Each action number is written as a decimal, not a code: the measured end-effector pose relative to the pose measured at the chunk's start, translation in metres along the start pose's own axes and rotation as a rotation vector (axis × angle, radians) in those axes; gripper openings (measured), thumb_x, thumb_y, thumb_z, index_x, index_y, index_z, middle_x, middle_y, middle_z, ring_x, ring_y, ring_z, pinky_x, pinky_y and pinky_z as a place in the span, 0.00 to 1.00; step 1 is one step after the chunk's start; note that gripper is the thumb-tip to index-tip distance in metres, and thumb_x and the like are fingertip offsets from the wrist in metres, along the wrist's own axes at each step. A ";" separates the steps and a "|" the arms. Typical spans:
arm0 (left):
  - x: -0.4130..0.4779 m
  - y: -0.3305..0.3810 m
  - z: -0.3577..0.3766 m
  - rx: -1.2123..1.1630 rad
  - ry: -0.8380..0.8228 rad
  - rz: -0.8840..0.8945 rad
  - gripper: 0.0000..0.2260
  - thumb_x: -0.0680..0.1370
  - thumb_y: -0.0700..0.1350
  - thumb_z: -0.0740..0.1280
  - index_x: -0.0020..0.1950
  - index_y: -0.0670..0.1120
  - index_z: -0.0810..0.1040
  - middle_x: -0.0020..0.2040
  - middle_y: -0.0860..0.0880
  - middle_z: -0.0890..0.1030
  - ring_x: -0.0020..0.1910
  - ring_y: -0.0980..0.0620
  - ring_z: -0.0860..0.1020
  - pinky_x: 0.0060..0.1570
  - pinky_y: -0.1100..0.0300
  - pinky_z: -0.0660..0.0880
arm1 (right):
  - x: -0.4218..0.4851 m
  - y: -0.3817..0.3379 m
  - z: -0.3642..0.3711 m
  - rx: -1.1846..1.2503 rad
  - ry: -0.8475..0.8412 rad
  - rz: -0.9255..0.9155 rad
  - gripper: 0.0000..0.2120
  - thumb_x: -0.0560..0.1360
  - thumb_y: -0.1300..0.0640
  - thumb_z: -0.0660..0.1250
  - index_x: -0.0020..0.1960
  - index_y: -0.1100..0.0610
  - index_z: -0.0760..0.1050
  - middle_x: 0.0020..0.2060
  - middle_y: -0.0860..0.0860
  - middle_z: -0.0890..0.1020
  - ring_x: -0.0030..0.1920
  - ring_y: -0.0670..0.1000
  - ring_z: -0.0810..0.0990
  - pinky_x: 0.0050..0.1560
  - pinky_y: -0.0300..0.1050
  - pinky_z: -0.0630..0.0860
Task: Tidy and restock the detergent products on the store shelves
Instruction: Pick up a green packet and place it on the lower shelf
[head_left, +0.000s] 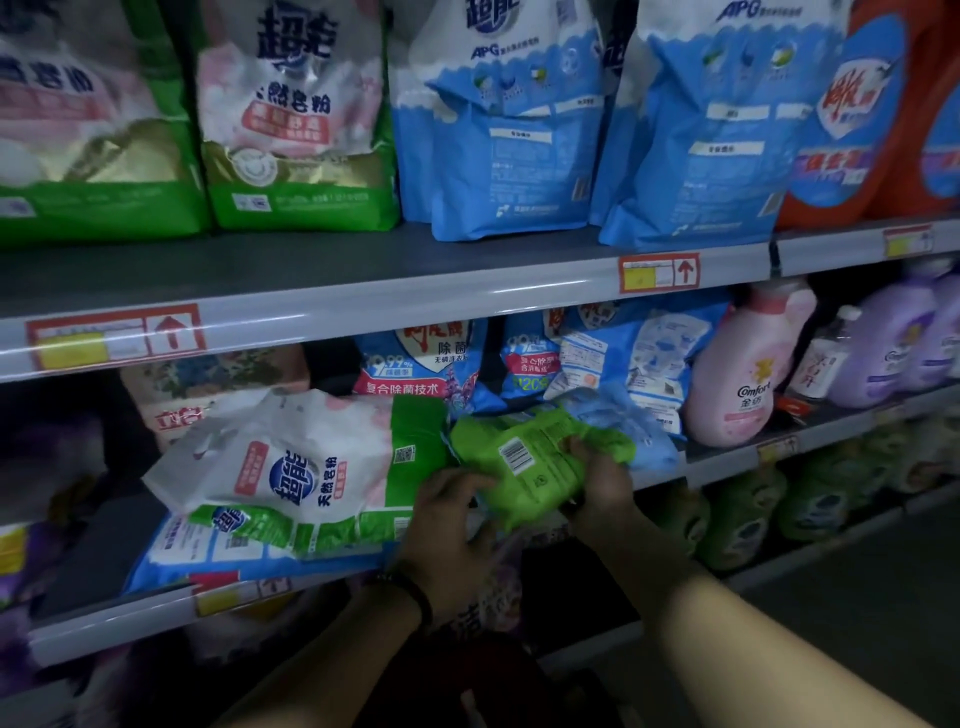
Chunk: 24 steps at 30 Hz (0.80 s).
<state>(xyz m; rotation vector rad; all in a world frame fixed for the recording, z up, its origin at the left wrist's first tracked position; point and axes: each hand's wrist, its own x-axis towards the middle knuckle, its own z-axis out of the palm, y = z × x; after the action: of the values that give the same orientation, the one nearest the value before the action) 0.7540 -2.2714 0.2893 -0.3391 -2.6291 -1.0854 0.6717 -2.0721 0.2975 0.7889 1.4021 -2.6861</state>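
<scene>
A crumpled green pouch (540, 467), barcode up, is held at 5 o'clock over the grey shelf (104, 623), the right hand (602, 486) gripping its 3 o'clock end and the left hand (452, 519) curling round its 8 o'clock edge, with a flat white-green bag (311, 467) at its 9 o'clock, a pink "Comfort" bottle (748, 374) at 2 and blue "APG" bags (519, 156) at 12 in a dim aisle.

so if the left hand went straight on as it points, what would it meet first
Most likely the green pouch the right hand holds, just ahead of the left hand; depth unclear.

Upper shelf (415, 306) carries upright green bags (301, 156) and blue bags (509, 156); middle shelf (722, 460), a pink bottle (737, 374).
</scene>
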 end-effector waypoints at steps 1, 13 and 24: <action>-0.001 0.000 -0.004 -0.029 0.039 -0.011 0.17 0.75 0.53 0.68 0.64 0.56 0.77 0.62 0.53 0.76 0.64 0.53 0.72 0.61 0.59 0.73 | 0.009 -0.005 -0.005 0.030 -0.035 -0.013 0.37 0.55 0.56 0.84 0.64 0.55 0.81 0.56 0.60 0.88 0.51 0.65 0.88 0.53 0.74 0.82; -0.033 0.041 -0.066 -0.610 0.052 -0.597 0.39 0.62 0.76 0.72 0.63 0.52 0.82 0.60 0.54 0.84 0.59 0.52 0.81 0.58 0.57 0.75 | -0.151 -0.059 -0.027 -0.211 -0.293 0.024 0.12 0.80 0.57 0.68 0.58 0.63 0.83 0.52 0.65 0.88 0.45 0.64 0.89 0.57 0.60 0.81; -0.148 0.047 -0.106 -1.017 0.130 -0.591 0.20 0.73 0.50 0.78 0.63 0.46 0.83 0.56 0.45 0.88 0.54 0.43 0.87 0.61 0.40 0.80 | -0.243 0.002 0.010 -0.458 -0.592 0.061 0.27 0.68 0.58 0.79 0.64 0.70 0.81 0.59 0.71 0.83 0.61 0.73 0.83 0.67 0.72 0.76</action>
<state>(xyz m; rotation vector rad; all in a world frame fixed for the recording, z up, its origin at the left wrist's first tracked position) 0.9247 -2.3306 0.3413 0.3524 -1.8703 -2.4758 0.8802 -2.1335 0.4074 -0.0040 1.6609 -2.1359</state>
